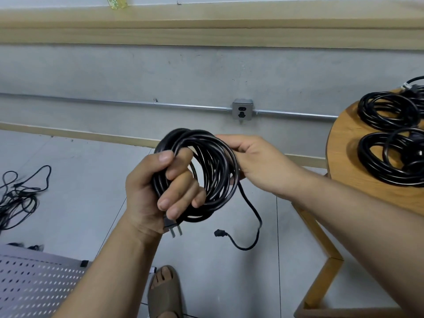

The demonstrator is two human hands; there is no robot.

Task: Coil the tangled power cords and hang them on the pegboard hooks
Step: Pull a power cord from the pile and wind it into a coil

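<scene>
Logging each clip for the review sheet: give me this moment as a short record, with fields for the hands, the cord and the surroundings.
left hand: grips one side of the coiled black power cord, fingers curled round the strands
right hand: pinches the coil's opposite side
plug: pronged end sticks out below the left hand
loose tail: hangs from the coil, connector dangling
round wooden table: holds other coiled black cords
floor: tangled black cords at left
grey perforated pegboard: lower left, no cord on the visible part

glossy black cord point(213, 161), wooden table point(344, 161), perforated metal pegboard point(34, 283)
</scene>
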